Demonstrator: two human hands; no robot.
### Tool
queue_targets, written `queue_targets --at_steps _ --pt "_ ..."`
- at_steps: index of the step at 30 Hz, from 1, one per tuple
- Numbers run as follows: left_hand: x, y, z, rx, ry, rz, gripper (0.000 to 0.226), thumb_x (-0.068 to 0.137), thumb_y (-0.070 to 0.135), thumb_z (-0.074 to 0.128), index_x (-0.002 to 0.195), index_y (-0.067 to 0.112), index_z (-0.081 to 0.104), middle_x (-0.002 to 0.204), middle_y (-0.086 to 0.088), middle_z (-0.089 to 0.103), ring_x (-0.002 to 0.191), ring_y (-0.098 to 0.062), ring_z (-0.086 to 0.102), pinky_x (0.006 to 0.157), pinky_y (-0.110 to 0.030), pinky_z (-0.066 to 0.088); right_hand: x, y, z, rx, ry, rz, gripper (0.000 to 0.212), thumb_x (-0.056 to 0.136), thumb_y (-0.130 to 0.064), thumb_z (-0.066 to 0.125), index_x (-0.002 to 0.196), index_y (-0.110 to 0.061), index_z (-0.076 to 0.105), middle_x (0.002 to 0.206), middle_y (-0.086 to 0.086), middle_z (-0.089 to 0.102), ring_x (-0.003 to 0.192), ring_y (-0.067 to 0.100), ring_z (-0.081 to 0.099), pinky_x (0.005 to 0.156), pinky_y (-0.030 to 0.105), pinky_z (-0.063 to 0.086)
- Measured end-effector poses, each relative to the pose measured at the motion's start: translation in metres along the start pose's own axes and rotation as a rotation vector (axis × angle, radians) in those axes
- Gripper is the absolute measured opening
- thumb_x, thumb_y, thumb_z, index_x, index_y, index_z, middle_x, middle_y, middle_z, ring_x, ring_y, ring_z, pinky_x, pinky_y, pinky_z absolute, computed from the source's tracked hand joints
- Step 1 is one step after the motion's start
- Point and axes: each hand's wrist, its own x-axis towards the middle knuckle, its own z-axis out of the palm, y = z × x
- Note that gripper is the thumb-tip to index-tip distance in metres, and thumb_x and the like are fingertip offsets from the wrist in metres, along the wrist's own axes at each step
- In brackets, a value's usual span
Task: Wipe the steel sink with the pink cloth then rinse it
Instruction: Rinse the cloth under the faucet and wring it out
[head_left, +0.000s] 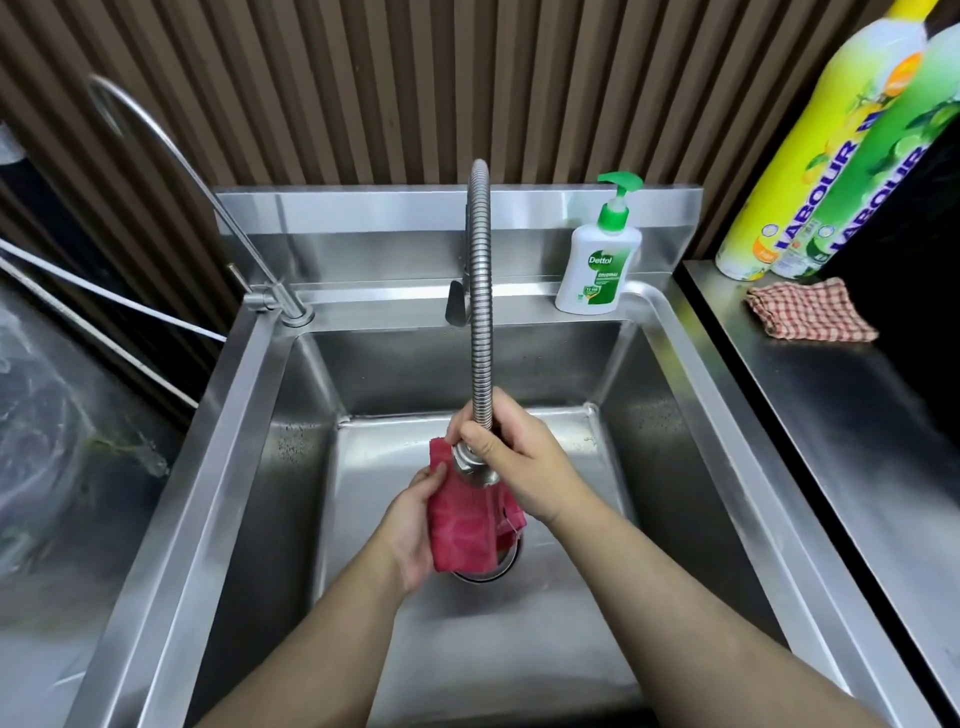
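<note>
Gripping ribbed steel hose (480, 291) with right hand (514, 457). Pinching limp pink cloth (462, 530) in left hand (413, 525), just below hose end.

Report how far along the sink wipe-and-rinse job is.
Done: unclear. The steel sink shows no suds, but specks dot its left wall, so wiping may or may not be finished. In hand: the left hand holds the pink cloth under the head of the flexible tap, which the right hand grips. Left: rinsing; no water stream is visible.
</note>
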Motion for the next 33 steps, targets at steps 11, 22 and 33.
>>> queue_targets --at_steps 11,22,33 --pt "-0.001 -0.001 -0.002 -0.032 0.039 0.001 0.039 0.093 0.029 0.047 0.129 0.015 0.049 0.12 -0.015 0.064 0.101 -0.033 0.065 0.079 -0.044 0.053 0.033 0.002 -0.046 0.152 0.26 0.015 0.017 0.093 -0.027 0.053 0.103 -0.016 0.06 0.102 0.004 0.069 0.102 0.014 0.059 0.098 0.034 0.042" --pt "-0.001 -0.001 -0.008 -0.048 0.054 -0.017 0.038 0.092 0.031 0.049 0.127 0.016 0.051 0.116 -0.013 0.067 0.097 -0.031 0.067 0.075 -0.04 0.053 0.138 0.009 -0.033 -0.202 0.212 0.225 0.022 0.098 -0.015 0.044 0.115 -0.017 0.059 0.08 -0.008 0.057 0.077 0.012 0.054 0.082 0.029 0.043" --pt "0.008 -0.007 -0.013 0.038 0.054 -0.06 0.03 0.094 0.032 0.046 0.119 0.02 0.057 0.1 -0.004 0.073 0.082 -0.021 0.071 0.063 -0.031 0.053 0.171 0.01 -0.03 -0.742 0.12 0.103 0.02 0.095 -0.017 0.046 0.076 -0.023 0.05 0.077 0.002 0.054 0.081 0.023 0.054 0.072 0.031 0.045"
